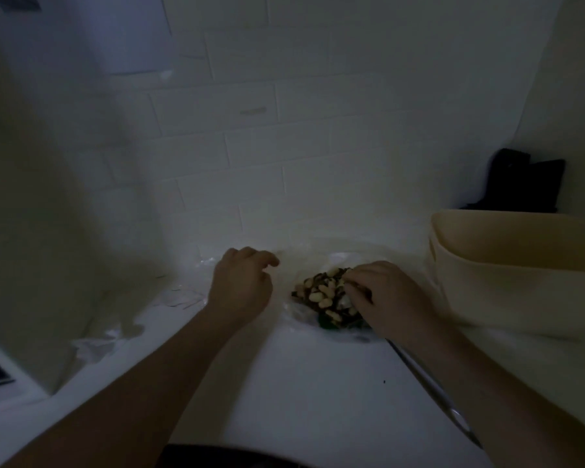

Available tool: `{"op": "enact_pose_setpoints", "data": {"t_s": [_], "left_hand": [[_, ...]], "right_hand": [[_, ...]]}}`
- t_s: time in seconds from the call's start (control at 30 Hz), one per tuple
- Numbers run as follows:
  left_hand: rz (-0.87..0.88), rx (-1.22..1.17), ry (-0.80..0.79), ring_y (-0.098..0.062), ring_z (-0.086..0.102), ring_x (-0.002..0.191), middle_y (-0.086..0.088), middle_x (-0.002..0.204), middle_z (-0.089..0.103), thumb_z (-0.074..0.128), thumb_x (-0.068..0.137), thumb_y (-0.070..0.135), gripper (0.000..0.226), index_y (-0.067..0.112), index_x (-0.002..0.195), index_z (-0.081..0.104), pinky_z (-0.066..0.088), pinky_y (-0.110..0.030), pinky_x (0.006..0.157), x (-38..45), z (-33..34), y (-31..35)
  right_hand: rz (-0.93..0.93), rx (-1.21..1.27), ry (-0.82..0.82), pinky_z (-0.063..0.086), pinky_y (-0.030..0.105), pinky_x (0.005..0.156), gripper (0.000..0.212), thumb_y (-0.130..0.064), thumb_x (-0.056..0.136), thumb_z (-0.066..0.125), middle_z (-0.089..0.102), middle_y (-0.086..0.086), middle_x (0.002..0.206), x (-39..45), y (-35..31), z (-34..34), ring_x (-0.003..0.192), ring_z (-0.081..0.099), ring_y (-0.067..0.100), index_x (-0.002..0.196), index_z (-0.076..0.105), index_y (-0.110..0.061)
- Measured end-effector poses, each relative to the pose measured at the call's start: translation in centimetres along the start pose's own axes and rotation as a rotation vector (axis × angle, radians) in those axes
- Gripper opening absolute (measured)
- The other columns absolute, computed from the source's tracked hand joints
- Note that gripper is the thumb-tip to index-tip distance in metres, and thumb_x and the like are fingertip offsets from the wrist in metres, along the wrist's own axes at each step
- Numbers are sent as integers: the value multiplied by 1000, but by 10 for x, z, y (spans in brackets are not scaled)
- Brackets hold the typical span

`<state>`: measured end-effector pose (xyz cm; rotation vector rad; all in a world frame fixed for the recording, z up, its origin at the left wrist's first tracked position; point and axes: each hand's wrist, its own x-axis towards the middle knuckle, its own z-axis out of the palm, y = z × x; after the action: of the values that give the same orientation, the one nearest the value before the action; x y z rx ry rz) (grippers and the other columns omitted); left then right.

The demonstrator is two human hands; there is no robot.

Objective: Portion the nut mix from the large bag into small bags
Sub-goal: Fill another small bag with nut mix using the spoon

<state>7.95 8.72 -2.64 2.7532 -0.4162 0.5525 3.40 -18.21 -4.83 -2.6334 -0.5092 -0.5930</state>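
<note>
Dim light here, and both bare forearms are reaching forward over the white countertop (318, 383) toward the white tiled wall (284, 130). The right hand (382, 292) is lying on the right side of the pile of nut mix (321, 298), pale peanuts and dark bits heaped together, with its fingers (355, 288) curling down into the pile; whether they are actually pinching any nuts, I cannot tell in this light. The nuts are sitting on or inside crinkled clear plastic, the large bag (304, 312), which is spreading out flat around the heap near the back of the counter; something green is showing at the near edge of the pile, under the plastic.

The left hand (242, 285) is hovering just left of the heap, fingers loosely bent and the thumb tucked under, holding nothing that can be made out. More thin clear plastic, the small bags (183, 295), is lying flat on the counter to the left of that hand, with another crumpled clear sheet nearer the front left.

On the right, a cream plastic tub (514, 265) is standing just beside the right hand. Behind it, a dark object (524, 180) is leaning against the wall. A thin metal strip (429, 383) is running diagonally across the counter below the right forearm
</note>
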Motion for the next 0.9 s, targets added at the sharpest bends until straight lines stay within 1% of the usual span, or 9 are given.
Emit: {"op": "enact_pose_setpoints", "data": {"t_s": [0.07,0.2,0.27,0.37,0.5,0.6,0.73,0.83,0.9], "left_hand": [[-52,157,-41,-33,50,123,-2,135,64,60,85,7,45,29,123,70,43,-45,99,1,-5,-14],[-89,355,-242,-31,46,134,1,144,58,62,89,17,58,32,144,49,35,-47,107,13,-5,-28],[-70,402,-249,-29,56,124,0,130,67,58,96,22,47,31,141,51,36,-45,105,18,-1,-29],[-17,459,-101,-29,68,100,-1,104,76,52,100,21,29,28,126,64,42,-39,93,24,2,-35],[24,226,256,-35,68,79,-11,90,77,59,99,18,21,18,115,73,55,-43,80,47,-30,-24],[88,-23,401,-23,68,81,-3,95,76,62,101,21,18,17,116,72,56,-36,81,54,-62,14],[-15,-600,179,-5,72,76,12,87,77,72,96,29,19,31,114,66,57,-20,67,41,-52,73],[-10,-880,-27,-14,75,73,5,85,78,76,93,20,32,34,116,59,60,-33,69,29,-18,93],[28,-948,-56,-19,75,73,-1,86,76,78,92,18,37,36,118,59,62,-39,70,25,0,96]], "right_hand": [[34,40,52,51,38,96,33,-36,99,51,74,-4,109,-2,-6,4,102,64,20,113,76,-19],[18,78,135,48,31,94,29,-32,98,55,74,-3,107,-2,-16,2,101,64,19,110,77,-17],[-4,82,174,45,28,93,24,-28,98,58,74,-3,106,-5,-17,1,100,63,18,108,78,-17],[-15,100,212,44,25,93,16,-21,96,65,73,-3,105,-11,-17,-1,100,61,16,105,78,-15],[66,151,254,49,27,93,20,-26,99,62,71,-6,107,-14,-12,-9,102,61,13,108,77,-16],[95,208,298,53,29,92,14,-21,99,65,70,-9,104,-13,-11,-14,98,63,9,108,76,-18],[370,632,354,60,32,91,16,-25,96,73,77,-15,100,-12,-19,-13,95,71,1,110,75,-31],[475,914,322,61,41,94,20,-23,93,75,78,-15,99,-9,-23,-14,98,74,6,108,71,-36],[483,944,298,62,43,92,18,-24,92,76,78,-14,100,-7,-24,-19,98,74,8,106,72,-34]]}}
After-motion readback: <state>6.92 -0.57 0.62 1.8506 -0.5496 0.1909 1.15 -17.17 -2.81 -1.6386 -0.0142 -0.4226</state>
